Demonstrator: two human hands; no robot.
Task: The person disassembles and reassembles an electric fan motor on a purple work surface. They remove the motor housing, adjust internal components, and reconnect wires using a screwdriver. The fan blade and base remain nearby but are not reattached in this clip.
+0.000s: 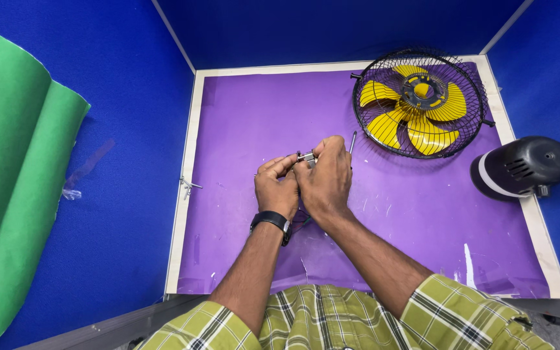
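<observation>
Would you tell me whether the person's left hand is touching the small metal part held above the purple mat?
Touching. The head view shows the left hand fingertips pinching the small metal part, with the right hand closed against it from the other side.

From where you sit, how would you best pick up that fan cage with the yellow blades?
Probably by the cage's near rim, coming from above with the right hand. It lies flat on the purple mat, so its wire ring offers gaps for fingers, and that edge sits closest to the hands.
</observation>
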